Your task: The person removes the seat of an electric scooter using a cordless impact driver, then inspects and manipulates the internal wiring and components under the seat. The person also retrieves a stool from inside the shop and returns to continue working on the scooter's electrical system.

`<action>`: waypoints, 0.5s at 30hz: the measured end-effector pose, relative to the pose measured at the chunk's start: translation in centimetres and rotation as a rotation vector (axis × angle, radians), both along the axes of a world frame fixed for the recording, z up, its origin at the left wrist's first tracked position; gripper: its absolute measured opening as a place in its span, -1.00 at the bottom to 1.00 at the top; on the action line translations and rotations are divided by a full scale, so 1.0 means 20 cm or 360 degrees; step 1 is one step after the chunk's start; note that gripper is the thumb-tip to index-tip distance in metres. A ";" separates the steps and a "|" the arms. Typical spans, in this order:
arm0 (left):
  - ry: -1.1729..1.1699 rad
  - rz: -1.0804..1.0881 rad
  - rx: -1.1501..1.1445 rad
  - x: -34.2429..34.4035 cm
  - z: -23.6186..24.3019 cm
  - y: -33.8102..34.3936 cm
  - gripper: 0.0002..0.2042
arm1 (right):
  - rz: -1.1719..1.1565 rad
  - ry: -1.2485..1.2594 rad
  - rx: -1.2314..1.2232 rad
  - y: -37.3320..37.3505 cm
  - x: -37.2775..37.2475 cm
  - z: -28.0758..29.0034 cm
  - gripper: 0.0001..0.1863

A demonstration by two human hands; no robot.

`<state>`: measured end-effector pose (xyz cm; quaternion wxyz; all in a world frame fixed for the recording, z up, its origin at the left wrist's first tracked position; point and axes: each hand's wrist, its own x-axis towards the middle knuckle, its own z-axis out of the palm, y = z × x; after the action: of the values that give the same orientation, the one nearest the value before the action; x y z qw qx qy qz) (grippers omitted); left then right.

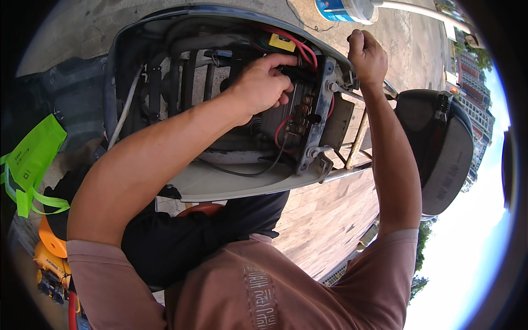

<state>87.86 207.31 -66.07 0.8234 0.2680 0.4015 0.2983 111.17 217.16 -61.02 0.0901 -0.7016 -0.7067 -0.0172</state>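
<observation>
Pale paving spreads along the near right and the far side of the scene. Over it, across the middle, lies the open vehicle shell, with a dark rim on its far side and a light grey panel on its near side. A dark grey molded part adjoins it on the left. To the right, beyond the shell's end, is a dark storage case; metal rack tubes run between the two. A bright green bag lies at the left edge. In the right half of the shell is a dark finned box, beside a metal crossbar that closes off the right end.

The left hand is over the finned box, loosely half-curled with a gap between its fingers, the index finger reaching right toward the red cables; contact cannot be told. The right hand is curled into a fist just beside the shell's far right corner; whether it holds anything cannot be told.

A blue and white bucket stands at the far edge. Smallest is a yellow block beside the red cables.
</observation>
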 end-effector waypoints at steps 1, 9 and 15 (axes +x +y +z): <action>-0.0043 0.0043 -0.0019 0.00 -0.02 0.00 -0.56 | 0.0011 0.0022 0.0005 0.00 0.00 0.00 -0.54; 0.0700 0.0022 0.0366 0.02 -0.22 -0.03 -0.67 | -0.0010 -0.0012 0.0047 -0.01 -0.01 0.00 -0.55; 0.0607 -0.0338 0.0209 -0.01 -0.26 -0.05 -0.48 | -0.0026 -0.0015 0.0020 -0.01 -0.01 0.00 -0.55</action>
<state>87.75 206.37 -71.33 0.7403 0.4133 0.4991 0.1792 111.05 217.03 -61.04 0.0909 -0.7067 -0.7012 -0.0256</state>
